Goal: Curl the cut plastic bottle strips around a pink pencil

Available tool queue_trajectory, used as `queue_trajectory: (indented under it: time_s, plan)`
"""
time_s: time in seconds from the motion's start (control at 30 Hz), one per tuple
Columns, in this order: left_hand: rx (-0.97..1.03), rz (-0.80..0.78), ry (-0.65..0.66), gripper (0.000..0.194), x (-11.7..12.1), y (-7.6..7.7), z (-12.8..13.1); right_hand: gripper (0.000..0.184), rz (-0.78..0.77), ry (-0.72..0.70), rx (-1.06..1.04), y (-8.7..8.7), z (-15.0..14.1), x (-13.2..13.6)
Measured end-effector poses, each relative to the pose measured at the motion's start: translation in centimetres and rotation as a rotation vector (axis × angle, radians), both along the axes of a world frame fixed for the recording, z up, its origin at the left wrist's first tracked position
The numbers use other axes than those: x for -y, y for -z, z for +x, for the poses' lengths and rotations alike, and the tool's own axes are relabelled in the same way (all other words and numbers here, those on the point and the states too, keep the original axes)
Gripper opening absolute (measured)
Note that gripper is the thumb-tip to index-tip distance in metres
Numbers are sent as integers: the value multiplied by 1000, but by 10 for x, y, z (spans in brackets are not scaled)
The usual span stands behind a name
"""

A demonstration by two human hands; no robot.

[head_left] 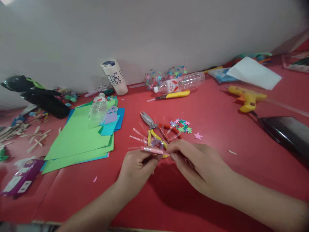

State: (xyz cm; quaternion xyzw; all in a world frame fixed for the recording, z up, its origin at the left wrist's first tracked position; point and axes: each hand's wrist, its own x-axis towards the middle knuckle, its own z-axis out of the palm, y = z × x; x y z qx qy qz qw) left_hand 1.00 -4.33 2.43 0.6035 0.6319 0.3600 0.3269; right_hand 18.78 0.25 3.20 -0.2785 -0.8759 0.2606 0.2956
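My left hand (137, 169) is closed on a clear plastic piece (156, 144) that looks like a cut bottle part, with several thin strips fanning outward from it. A pinkish strip (153, 150) of it lies across the left thumb and fingers. At the right end of this strip, my right hand (195, 161) pinches with thumb and forefinger. Just behind the hands lie scissors (149, 120) with yellow and red handles, their blades apart and the handles partly covered by the plastic piece. Small foil and paper stars (181, 125) are heaped beside them, a pink star (198, 136) apart.
Green paper sheets (72, 135) with a cut bottle (98, 111) lie left. Behind are a yellow cutter (178, 94), a clear bottle (183, 83) and a white tumbler (115, 77). A yellow glue gun (248, 98) with its cord and a black object (287, 132) are right.
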Motion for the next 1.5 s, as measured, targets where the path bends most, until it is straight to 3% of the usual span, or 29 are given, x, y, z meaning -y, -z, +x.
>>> queue_trajectory:
  time_s: [0.13, 0.3, 0.43, 0.63, 0.93, 1.07, 1.2, 1.37, 1.5]
  plan:
    - [26, 9, 16, 15, -1, 0, 0, 12, -152, 76, 47, 2, -4, -5]
    - [99, -51, 19, 13, -1, 2, 1, 11, -119, 39, 57, 1, -4, -8]
    - [146, -100, -3, 16, -2, 1, 2, 12, -66, 52, -54, 1, -1, -5]
    - [138, -84, 18, 16, -3, -4, 3, 22, 42, -155, -177, 1, 1, 3]
    - [-116, 129, 33, 19, -2, 5, 0, 16, 14, -29, -141, 6, -2, -2]
    - [-136, 176, 65, 16, -1, 4, 0, 17, -42, 10, -96, 8, -3, -4]
    - [6, 55, 69, 15, 0, 4, 0, 17, -105, 16, -59, 8, -4, -6]
    - [165, -185, 22, 21, -3, 3, 0, 14, -61, -10, -49, 7, -6, -8]
    - [250, -221, 14, 19, -5, 5, 0, 5, -45, -6, -40, 10, -6, -9]
